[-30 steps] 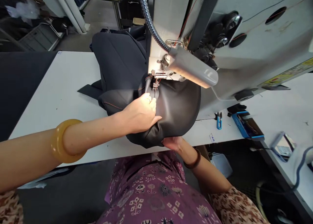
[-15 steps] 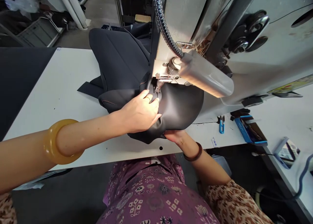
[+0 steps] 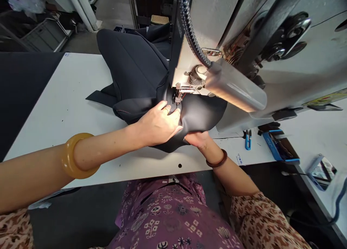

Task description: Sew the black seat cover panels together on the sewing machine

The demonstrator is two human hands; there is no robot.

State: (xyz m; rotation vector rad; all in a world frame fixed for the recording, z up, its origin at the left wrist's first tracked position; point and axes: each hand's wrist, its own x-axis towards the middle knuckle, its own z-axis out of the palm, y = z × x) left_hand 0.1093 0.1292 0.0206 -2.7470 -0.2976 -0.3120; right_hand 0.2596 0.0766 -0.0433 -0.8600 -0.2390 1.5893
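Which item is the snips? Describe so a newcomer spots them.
Start at the big pale sewing machine at upper right, then drop to the white tabletop below it, right of the right hand. The snips lie there, just left of an open blue box: a slim blue tool with dark pointed blades, unlike the wider box.

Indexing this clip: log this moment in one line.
left hand: on black material by presser foot | right hand: at material's near edge | nearby: blue snips on white table
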